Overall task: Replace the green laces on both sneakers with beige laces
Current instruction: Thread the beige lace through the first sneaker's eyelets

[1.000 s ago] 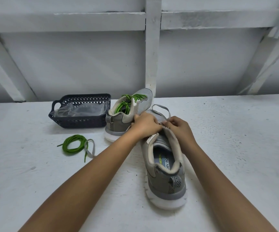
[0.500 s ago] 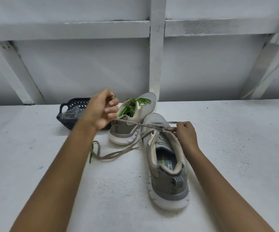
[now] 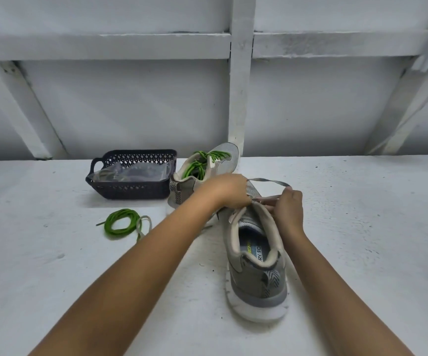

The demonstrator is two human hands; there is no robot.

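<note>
A grey sneaker [image 3: 256, 276] lies heel toward me in the middle of the white table. My left hand [image 3: 229, 190] is curled over its eyelet area and grips the beige lace [image 3: 268, 181] there. My right hand [image 3: 288, 206] pinches the same lace at the right eyelets; a loop of it arcs between the hands. The other end of the lace trails left onto the table [image 3: 145, 223]. Behind stands the second sneaker [image 3: 202, 173], threaded with a green lace [image 3: 202, 163]. A removed green lace [image 3: 120, 223] lies coiled at the left.
A dark perforated basket [image 3: 130, 187] with clear plastic bags inside sits at the back left, next to the second sneaker. A white wall with beams [image 3: 240, 86] rises right behind the table.
My left hand, raised to the left and pulling the lace taut half a second ago, has come back down onto the sneaker's eyelets. The lace now loops slack toward my right hand.
</note>
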